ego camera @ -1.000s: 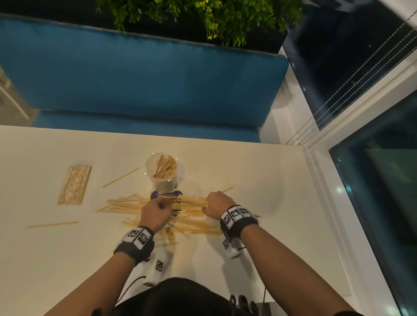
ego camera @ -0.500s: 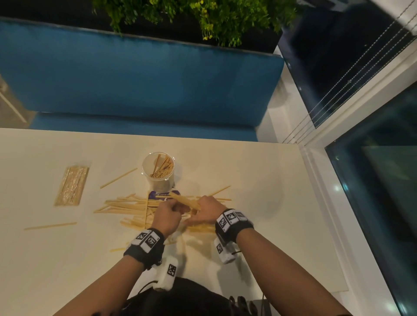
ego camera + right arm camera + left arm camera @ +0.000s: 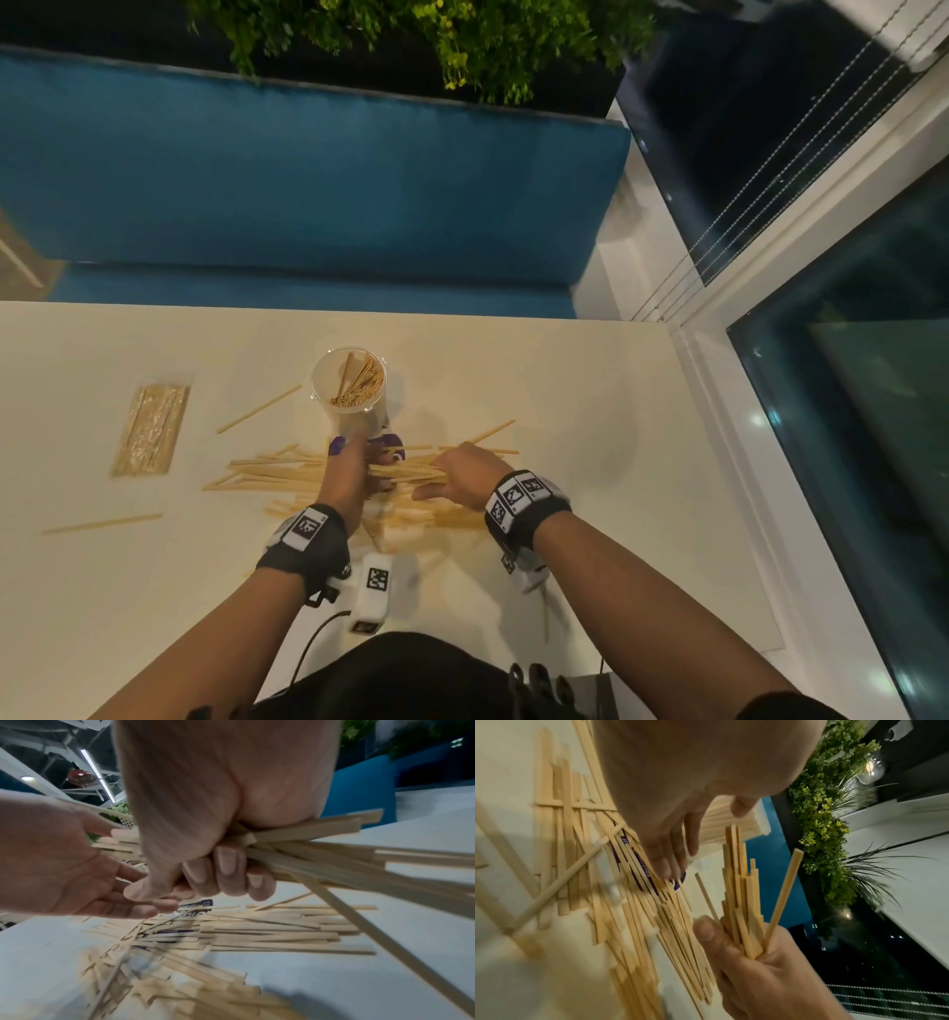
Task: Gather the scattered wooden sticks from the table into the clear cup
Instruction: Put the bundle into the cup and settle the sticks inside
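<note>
Right now the right hand [image 3: 213,862] is clenched around a bundle [image 3: 744,902] of sticks, fingers curled under it, the bundle fanning out past the knuckles just above the table [image 3: 590,411]. Beside it the left hand [image 3: 349,473] lies flat and relaxed, straight fingers reaching into the pile [image 3: 287,473] of loose sticks and touching those that lie over a purple-printed wrapper [image 3: 390,444]. Just beyond the hands stands the cup [image 3: 349,390], upright, already holding a good cluster of sticks leaning on its wall. Judging by this, the job is partway done: one batch sits in the cup, another is in hand but not yet dropped in, and most of the pile is left on the table. A few strays lie apart, one [image 3: 257,411] left of the cup, one [image 3: 102,524] well out to the left near a flat packet [image 3: 151,429].
</note>
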`<state>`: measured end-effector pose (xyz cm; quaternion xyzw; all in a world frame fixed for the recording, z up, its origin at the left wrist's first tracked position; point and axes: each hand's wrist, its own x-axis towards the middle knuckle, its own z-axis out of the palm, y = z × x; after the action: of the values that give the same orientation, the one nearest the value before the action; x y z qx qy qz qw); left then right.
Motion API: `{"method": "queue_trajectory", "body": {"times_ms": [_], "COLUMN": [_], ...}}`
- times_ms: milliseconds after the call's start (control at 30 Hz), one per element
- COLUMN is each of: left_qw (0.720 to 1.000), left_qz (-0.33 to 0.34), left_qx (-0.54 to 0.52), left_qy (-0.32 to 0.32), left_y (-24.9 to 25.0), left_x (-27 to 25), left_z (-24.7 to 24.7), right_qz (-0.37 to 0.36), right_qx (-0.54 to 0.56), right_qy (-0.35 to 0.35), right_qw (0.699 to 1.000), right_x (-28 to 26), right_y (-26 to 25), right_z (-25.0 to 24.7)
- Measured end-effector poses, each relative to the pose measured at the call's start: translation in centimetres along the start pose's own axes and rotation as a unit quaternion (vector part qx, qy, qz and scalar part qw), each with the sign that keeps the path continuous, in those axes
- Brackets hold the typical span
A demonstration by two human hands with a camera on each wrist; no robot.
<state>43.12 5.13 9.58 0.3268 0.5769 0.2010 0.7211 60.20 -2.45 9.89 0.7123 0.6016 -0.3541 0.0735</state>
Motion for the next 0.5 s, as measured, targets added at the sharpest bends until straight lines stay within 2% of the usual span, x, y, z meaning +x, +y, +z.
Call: {"method": "queue_trajectory", "body": {"times_ms": [67, 233, 400, 500], "left_qw": [0.999, 0.998, 0.983, 0.976], "left_qz": [-0.008, 0.013, 0.043, 0.052], "left_qx": [0.016, 0.06, 0.18, 0.211], "left_qy": [-0.038, -0.018, -0.006, 0.006], "left_y": [-0.1, -0.8, -1.3, -1.4], "left_x": [-0.7, -1.9, -2.0, -1.4], "left_z": [0.7, 2.0, 1.7, 0.8], "right_qz": [0.017, 0.059, 0.039, 0.02], "right_qx": [-0.055, -0.165, -0.174, -0.16], "right_qy": [-0.003, 0.01, 0.023, 0.048], "right_qw": [0.998, 0.984, 0.984, 0.986], "right_x": [0.0, -0.2, -0.3, -0.6], "right_y": [-0.3, -0.8, -2.5, -3.2], "right_z": [-0.5, -1.0, -0.8, -0.9]}}
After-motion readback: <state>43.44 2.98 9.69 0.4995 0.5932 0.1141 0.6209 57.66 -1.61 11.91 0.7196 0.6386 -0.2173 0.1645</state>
